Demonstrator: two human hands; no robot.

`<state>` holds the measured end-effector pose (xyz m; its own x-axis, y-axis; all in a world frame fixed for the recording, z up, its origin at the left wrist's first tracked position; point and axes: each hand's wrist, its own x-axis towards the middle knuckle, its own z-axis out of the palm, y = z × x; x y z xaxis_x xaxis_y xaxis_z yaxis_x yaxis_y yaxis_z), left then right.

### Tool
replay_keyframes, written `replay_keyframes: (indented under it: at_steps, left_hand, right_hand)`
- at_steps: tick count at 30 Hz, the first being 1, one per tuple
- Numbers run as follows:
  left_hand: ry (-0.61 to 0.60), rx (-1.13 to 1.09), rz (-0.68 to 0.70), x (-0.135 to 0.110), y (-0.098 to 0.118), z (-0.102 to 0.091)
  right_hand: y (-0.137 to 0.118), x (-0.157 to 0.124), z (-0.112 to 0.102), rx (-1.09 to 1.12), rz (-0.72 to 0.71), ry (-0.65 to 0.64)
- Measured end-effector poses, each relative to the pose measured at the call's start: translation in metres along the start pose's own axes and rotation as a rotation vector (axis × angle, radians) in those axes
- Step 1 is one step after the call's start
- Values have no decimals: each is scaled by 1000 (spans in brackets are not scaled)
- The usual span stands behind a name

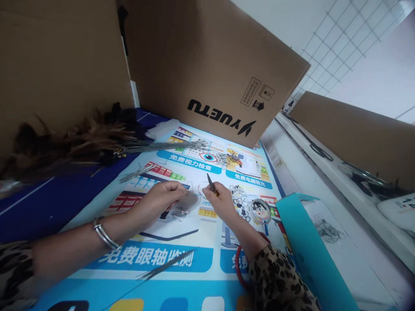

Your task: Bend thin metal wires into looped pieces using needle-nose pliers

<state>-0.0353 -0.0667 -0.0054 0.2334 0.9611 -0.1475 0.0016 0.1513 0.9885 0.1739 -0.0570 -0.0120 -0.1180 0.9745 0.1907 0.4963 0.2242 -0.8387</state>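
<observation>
A tall brown cardboard carton [207, 56] with black YUETU lettering stands at the far side of a blue-and-white printed sheet [103, 290]. Over the sheet, in front of the carton, the right hand [223, 202] grips a slim, dark, pointed tool [211, 182], its tip towards the carton. The left hand [164, 199], also in front of the carton, has its fingertips pinched together; whether they hold anything I cannot tell. A loose bundle of thin grey wires [170, 264] lies farther from the carton than both hands, while brown-black feathers [71, 140] lie to the carton's near left.
</observation>
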Motion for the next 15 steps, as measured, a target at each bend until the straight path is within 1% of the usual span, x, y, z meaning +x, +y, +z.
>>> replay_keyframes:
  at_steps: [2,6,12,15]
  left_hand:
    - [12,45,17,1,0,1]
    - [2,150,47,4,-2,1]
    - [-72,375,209,6,-9,0]
    - [-124,405,213,6,-12,-1]
  right_hand:
    - [-2,0,-1,36,-1,-28]
    - [-8,-1,-3,94,-39,-138]
    - [-10,-1,-2,132,-88,-240]
    - [-9,-1,-1,151,-101,-265]
